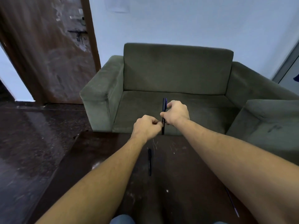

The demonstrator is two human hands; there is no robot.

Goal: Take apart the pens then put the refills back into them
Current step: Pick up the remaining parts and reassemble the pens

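A dark pen (164, 105) stands upright in the air above the far edge of a dark wooden table (186, 172). My right hand (177, 112) grips its middle, with the cap end sticking up above the fingers. My left hand (146, 126) pinches the pen's lower part from the left, and the tip pokes out below. A second black pen (149, 162) lies lengthwise on the table, between my forearms. A thin blue refill (233, 202) lies on the table at the right, partly hidden under my right forearm.
A green sofa (176, 75) stands just beyond the table, with another green cushioned seat (267, 126) at the right. A brown door (53, 50) is at the back left. Dark glossy floor (27, 143) lies left of the table.
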